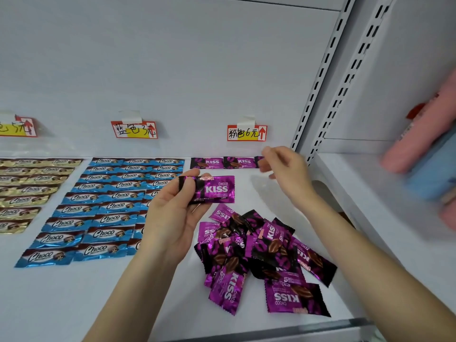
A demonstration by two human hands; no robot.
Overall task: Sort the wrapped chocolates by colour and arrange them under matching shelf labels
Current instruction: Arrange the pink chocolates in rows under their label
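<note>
My left hand (170,213) is shut on one purple "Choco Kiss" chocolate (214,188), held flat above the white shelf. My right hand (283,166) hovers at the back with fingers apart, its fingertips at the third packet (259,161) of a short purple row (222,162) under the pink label (246,132). That packet is mostly hidden by the fingers. A loose pile of purple chocolates (259,253) lies in front. Blue chocolates (106,206) lie in neat rows under the blue label (134,129). Gold chocolates (27,183) are lined up under the left label (18,127).
A slotted metal upright (318,77) divides this shelf from the neighbouring one on the right, where blurred pink and blue packages (424,149) lie. The shelf's front edge (271,329) runs just below the purple pile. Bare white shelf shows between the purple row and the pile.
</note>
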